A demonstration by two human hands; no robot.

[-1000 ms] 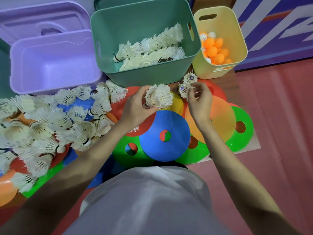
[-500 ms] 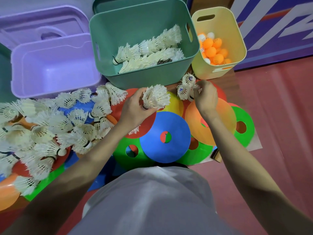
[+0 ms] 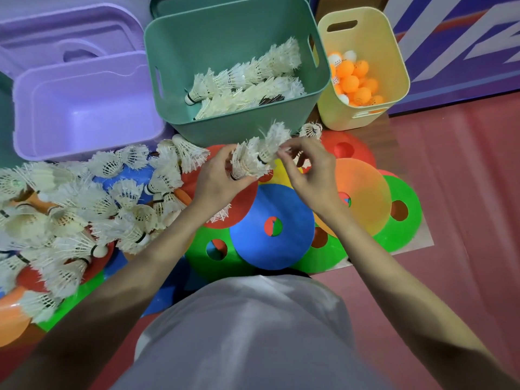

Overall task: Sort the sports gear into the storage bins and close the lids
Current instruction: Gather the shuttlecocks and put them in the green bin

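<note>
Left hand grips the base of a nested shuttlecock stack, fingers curled round it; right hand pinches the top shuttlecock, feeding it onto the stack, which is held above the cones just in front of the green bin. To do the step well, the cork should probably enter the skirt below squarely and be pressed only lightly, since the feathers look easily crushed; the finished stack can then be laid beside the stacks already in the green bin. One loose shuttlecock lies near the right hand; a large pile waits at left. The yellow bin holds balls; the purple bin holds nothing visible. Cones overlap underneath and remain unsorted; lids are off.
</note>
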